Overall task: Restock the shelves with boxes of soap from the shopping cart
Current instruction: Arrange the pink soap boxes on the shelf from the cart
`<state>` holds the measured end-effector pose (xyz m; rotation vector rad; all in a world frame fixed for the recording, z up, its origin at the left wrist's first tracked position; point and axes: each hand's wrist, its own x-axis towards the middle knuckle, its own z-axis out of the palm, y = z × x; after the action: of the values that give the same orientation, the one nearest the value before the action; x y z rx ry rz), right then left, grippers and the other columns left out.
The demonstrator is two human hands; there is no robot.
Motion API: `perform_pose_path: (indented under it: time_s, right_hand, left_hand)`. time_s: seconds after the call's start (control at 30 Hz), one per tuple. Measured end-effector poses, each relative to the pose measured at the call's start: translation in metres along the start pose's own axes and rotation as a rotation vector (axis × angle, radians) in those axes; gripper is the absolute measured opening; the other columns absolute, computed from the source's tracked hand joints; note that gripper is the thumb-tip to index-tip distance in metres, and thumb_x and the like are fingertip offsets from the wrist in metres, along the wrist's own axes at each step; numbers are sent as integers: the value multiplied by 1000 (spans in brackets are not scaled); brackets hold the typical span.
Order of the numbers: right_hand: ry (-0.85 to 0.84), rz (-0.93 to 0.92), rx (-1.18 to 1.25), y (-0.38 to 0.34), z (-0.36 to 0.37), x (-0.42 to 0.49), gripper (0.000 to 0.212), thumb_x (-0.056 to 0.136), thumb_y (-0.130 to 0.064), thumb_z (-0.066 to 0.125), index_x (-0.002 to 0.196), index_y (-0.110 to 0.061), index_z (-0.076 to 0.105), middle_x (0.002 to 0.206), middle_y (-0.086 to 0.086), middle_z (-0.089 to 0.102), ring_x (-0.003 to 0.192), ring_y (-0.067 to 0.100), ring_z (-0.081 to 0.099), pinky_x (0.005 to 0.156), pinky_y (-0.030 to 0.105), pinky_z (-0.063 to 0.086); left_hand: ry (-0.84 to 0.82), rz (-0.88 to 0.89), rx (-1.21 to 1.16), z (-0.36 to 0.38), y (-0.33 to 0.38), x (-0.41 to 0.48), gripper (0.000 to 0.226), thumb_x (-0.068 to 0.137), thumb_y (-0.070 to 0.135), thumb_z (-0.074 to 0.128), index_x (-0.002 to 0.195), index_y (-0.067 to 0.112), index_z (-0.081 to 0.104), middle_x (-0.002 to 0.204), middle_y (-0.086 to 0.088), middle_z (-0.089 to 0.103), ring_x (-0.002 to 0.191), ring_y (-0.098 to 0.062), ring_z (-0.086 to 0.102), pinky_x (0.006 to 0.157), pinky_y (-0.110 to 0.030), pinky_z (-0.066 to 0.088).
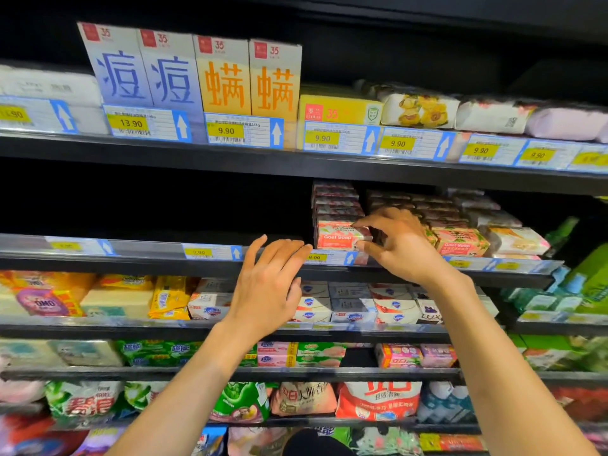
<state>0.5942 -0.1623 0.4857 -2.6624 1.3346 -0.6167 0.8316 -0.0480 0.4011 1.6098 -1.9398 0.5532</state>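
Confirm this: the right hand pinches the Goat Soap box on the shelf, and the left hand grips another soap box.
Wrong on the left hand: the head view shows it open, holding nothing, fingers at the price rail. The right hand does pinch the Goat Soap box on the shelf.

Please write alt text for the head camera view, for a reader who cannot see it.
The right hand pinches a pink Goat Soap box at the front of a store shelf; the open, empty left hand is beside it.
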Motion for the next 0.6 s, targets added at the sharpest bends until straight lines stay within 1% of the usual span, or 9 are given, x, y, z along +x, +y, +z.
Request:
perform_pose_path:
  time_s: [0.07, 0.13, 0.2, 0.23, 0.33, 0.37, 0.47, 0.57, 0.6]
  right_hand:
    - [-77, 7, 76, 1, -10, 5, 40, 95, -38, 70, 135, -34, 63, 143, -1, 55, 133, 27, 46, 104, 38, 36]
    - [-128, 19, 190, 3, -19, 17, 42, 95, -41, 70, 136, -37, 61, 145, -6, 56, 131, 23, 55, 102, 32, 41]
    - [-140, -2, 234, 6, -23, 37, 45, 91, -52, 70, 135, -45, 60, 146, -11, 56, 132, 15, 54, 109, 31, 41]
    - [-140, -34, 242, 9, -23, 49, 45, 90, -53, 71, 133, -46, 60, 145, -12, 57, 133, 12, 52, 113, 32, 39]
    - [-198, -131, 244, 20, -16, 91, 47, 93, -37, 73, 137, -35, 58, 143, -10, 57, 135, 11, 50, 116, 27, 34]
    - [-217, -146, 226, 23, -13, 105, 50, 94, -35, 73, 141, -33, 56, 145, -9, 55, 136, 11, 48, 116, 26, 33]
    - [-305, -128, 230, 24, -6, 142, 57, 94, -28, 72, 147, -26, 51, 148, -9, 49, 138, 11, 42, 115, 25, 28]
    - [-389, -92, 271, 30, 4, 164, 65, 85, -36, 78, 144, -33, 53, 148, -11, 52, 139, 10, 44, 123, 34, 29]
    - [-407, -86, 287, 32, 8, 169, 67, 84, -36, 78, 145, -34, 52, 149, -12, 52, 140, 9, 45, 123, 34, 29]
  left_hand:
    - [18, 9, -13, 1, -2, 0, 54, 89, 27, 55, 143, 21, 51, 143, 4, 55, 135, -17, 48, 121, -49, 21]
    - [33, 12, -27, 3, -3, 0, 55, 89, 27, 57, 143, 20, 52, 143, 4, 55, 135, -17, 48, 121, -49, 21]
    - [49, 15, -30, 7, -4, 0, 55, 88, 27, 57, 143, 20, 52, 143, 4, 55, 136, -17, 47, 122, -49, 21]
    - [61, 18, -29, 9, -5, 0, 55, 88, 27, 57, 143, 20, 53, 143, 4, 55, 136, -17, 47, 122, -49, 20]
    - [108, 24, -27, 14, -7, 0, 55, 88, 27, 59, 142, 20, 54, 143, 4, 56, 136, -17, 47, 122, -48, 20]
    - [123, 26, -30, 16, -8, -1, 54, 88, 27, 59, 141, 19, 55, 143, 3, 56, 136, -18, 47, 122, -48, 21]
    - [168, 33, -34, 19, -9, 0, 53, 88, 26, 61, 140, 18, 56, 141, 2, 57, 135, -19, 48, 120, -49, 24]
    - [208, 40, -45, 23, -11, 1, 53, 87, 23, 63, 139, 17, 57, 141, 1, 58, 134, -20, 49, 119, -49, 26]
    - [218, 47, -51, 25, -12, 1, 53, 87, 22, 63, 139, 16, 58, 141, 1, 58, 135, -20, 49, 119, -49, 26]
